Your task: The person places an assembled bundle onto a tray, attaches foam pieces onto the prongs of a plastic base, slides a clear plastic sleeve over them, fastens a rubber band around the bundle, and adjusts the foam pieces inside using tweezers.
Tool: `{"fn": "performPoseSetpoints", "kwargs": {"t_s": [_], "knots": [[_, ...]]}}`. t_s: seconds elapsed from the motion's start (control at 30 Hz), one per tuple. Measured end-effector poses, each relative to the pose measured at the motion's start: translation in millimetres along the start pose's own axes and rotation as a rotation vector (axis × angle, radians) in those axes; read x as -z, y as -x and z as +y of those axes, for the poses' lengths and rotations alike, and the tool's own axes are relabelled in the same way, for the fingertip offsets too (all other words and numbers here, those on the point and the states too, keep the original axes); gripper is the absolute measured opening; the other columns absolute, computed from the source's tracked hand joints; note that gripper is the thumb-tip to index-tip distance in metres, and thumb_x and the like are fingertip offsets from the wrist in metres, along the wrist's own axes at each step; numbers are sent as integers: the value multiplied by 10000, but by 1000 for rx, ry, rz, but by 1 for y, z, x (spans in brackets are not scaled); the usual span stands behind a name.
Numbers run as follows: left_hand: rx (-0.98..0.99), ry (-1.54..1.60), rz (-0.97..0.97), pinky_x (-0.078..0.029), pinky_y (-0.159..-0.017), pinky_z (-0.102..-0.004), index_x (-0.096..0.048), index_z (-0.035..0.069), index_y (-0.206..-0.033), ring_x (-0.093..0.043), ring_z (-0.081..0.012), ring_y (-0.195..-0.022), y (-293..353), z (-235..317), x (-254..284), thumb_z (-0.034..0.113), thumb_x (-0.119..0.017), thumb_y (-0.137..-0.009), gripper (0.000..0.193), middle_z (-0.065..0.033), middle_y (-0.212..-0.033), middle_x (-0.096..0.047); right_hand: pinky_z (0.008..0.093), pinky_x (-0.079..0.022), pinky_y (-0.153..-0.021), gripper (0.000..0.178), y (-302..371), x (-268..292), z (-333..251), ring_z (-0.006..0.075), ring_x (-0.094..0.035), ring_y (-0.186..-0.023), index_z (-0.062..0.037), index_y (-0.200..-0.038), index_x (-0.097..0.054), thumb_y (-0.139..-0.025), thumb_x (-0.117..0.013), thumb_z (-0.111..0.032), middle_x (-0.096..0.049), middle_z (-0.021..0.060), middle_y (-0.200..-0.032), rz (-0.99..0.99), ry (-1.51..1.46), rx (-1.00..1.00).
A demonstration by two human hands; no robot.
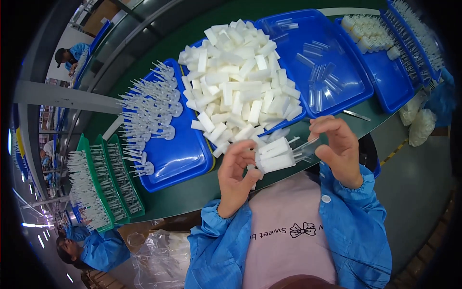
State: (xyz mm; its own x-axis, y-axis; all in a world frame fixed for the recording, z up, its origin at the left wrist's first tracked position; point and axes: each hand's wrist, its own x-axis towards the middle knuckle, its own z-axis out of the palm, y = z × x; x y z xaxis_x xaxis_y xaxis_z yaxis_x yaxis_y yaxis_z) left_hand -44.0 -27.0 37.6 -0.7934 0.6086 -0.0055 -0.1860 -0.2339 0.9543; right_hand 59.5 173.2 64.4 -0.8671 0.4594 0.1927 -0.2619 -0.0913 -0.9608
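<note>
In front of my chest, my left hand [236, 176] grips a white plastic piece with thin prongs by its base. Rectangular white foam blocks [276, 155] sit side by side on that piece, which lies tilted with its prongs toward the right. Curled at those prong tips is my right hand [339, 147], its thumb and forefinger closed around a clear plastic tube [308, 144] that is hard to see against the background. Just beyond my left hand rises a large heap of white foam blocks [236, 91].
Prong pieces stand in a blue tray [178, 166] at left, beside green racks [103, 178] of more. A blue tray [344, 62] at right holds clear tubes. Farther right, another blue tray [392, 86] holds foam-covered pieces. Tweezers [357, 115] lie near the table edge. Co-workers sit at left.
</note>
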Motion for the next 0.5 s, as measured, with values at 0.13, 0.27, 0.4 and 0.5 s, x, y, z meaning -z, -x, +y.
{"fn": "performPoseSetpoints", "kwargs": {"t_s": [0.13, 0.27, 0.4, 0.5], "knots": [[32, 15, -70, -465, -824, -262, -508, -41, -1190, -569, -145, -942, 3, -6, 5, 50, -711, -790, 458, -75, -1123, -524, 353, -406, -881, 184, -2, 8, -5, 236, -531, -969, -35, -903, -616, -746, -707, -64, -617, 64, -932, -57, 366, 195], [-11, 7, -20, -468, -850, -279, -549, -43, -1159, -566, -164, -970, 1, -5, 4, 17, -727, -759, 442, -99, -1110, -524, 379, -406, -896, 213, 3, 7, -14, 263, -533, -998, -58, -863, -626, -679, -728, -29, -639, 50, -912, -45, 681, 344], [-79, -4, -58, -471, -859, -292, -585, -47, -1123, -560, -179, -988, 6, 1, 0, -2, -734, -738, 415, -116, -1125, -524, 404, -394, -913, 217, 6, 2, -7, 266, -534, -995, -72, -845, -645, -656, -740, -26, -650, 39, -888, -98, 379, 200], [-167, -53, -87, -477, -871, -302, -611, -37, -1096, -553, -193, -1010, 12, 2, -3, -19, -747, -707, 413, -131, -1160, -521, 408, -391, -917, 217, 11, -7, -10, 267, -538, -981, -77, -841, -656, -650, -746, -27, -655, 32, -885, -138, 414, 209]]}}
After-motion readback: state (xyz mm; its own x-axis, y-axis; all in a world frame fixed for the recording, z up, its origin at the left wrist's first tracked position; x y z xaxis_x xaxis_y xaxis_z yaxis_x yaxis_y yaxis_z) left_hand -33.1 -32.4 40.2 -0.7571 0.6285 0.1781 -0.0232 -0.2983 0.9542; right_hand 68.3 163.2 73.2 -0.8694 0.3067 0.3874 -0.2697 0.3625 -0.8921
